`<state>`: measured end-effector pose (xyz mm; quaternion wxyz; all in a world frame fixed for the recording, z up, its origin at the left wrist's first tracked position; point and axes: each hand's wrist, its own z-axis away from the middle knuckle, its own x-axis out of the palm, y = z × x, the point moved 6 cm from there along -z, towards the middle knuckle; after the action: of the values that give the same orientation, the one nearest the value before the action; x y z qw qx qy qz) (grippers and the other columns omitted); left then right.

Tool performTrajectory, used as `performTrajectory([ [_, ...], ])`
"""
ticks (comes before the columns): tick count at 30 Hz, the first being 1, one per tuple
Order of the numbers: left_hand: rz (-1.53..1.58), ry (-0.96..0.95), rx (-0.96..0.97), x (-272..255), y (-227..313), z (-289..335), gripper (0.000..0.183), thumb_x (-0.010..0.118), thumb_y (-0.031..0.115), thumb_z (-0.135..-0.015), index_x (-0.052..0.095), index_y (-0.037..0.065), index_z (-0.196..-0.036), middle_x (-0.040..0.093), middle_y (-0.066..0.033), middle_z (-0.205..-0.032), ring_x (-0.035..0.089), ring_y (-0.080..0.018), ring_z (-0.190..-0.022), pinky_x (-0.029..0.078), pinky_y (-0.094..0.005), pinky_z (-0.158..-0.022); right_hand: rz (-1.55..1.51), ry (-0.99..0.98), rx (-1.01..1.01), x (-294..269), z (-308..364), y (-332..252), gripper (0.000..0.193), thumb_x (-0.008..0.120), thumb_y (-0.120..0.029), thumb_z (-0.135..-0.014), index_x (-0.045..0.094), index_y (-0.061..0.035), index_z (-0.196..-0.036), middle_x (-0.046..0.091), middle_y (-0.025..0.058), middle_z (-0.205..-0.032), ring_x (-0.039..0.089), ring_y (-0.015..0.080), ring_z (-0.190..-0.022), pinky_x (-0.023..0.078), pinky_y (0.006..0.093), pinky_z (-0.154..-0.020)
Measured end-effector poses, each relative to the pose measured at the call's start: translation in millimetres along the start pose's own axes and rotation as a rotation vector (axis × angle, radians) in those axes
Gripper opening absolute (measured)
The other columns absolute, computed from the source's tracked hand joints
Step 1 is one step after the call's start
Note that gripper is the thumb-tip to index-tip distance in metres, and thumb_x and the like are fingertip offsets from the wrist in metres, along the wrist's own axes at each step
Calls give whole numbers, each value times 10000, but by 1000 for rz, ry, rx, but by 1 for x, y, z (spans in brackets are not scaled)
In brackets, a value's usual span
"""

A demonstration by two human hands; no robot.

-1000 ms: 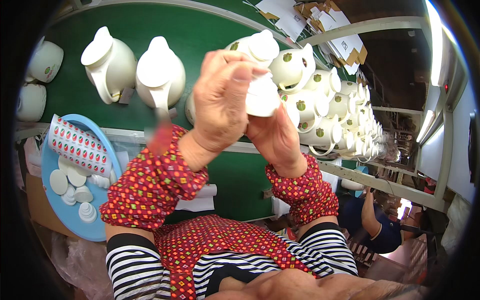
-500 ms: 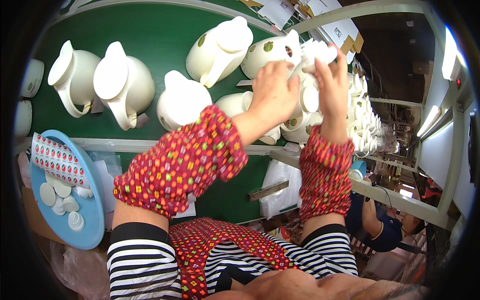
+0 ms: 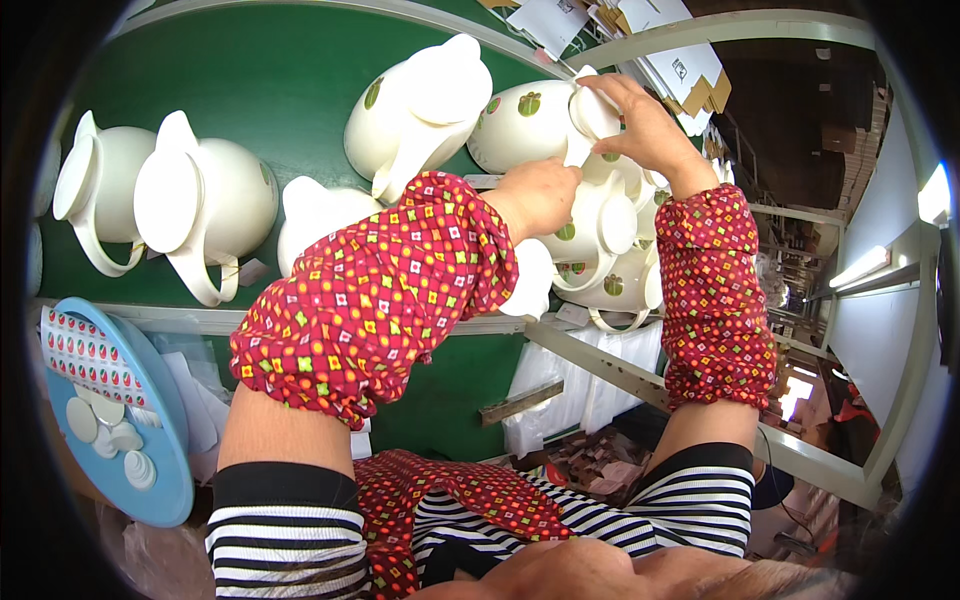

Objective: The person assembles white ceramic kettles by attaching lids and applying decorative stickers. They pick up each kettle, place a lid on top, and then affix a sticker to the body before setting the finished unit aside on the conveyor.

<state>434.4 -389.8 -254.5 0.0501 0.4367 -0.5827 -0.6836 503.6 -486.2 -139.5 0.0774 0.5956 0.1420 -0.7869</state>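
Note:
A cream jug (image 3: 520,125) with green printed motifs lies tilted at the back of the green table, its mouth turned to the right. My right hand (image 3: 655,130) curves its thumb and fingers around the white lid (image 3: 597,112) at that mouth. Just below it, my left hand (image 3: 538,198) is closed around the jug's handle (image 3: 578,150); its fingertips are partly hidden. Left of this jug stands another lidded jug (image 3: 415,100). More jugs (image 3: 590,225) crowd under and beside my hands.
Lidded jugs (image 3: 225,195) stand along the left of the green table (image 3: 290,85). A blue basin (image 3: 165,450) at lower left holds white lids (image 3: 82,420) and a sticker sheet (image 3: 85,350). Metal frame bars (image 3: 800,450) run at the right, with cartons (image 3: 690,85) behind.
My right hand has brought the white lid down onto the jug's mouth. My left hand has closed on the handle. The view has shifted slightly, and the person at the right is mostly out of sight.

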Motion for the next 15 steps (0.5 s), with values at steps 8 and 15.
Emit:
performTrajectory([
  [8, 10, 9, -49, -2, 4, 2, 308, 618, 138, -936, 668, 34, -1222, 668, -207, -1163, 677, -393, -1065, 533, -475, -953, 182, -148, 160, -5, -15, -7, 829, 927, -336, -693, 580, -126, -1415, 586, 197, -1379, 631, 356, -1229, 542, 424, -1014],
  [15, 42, 8, -54, -2, 4, 1, 314, 629, 148, -936, 670, 32, -1225, 663, -210, -1176, 673, -397, -1073, 528, -482, -959, 126, 7, 282, -10, -16, 9, 1070, 730, -763, -769, 485, -27, -1506, 700, 281, -1190, 719, 383, -1083, 565, 428, -964],
])
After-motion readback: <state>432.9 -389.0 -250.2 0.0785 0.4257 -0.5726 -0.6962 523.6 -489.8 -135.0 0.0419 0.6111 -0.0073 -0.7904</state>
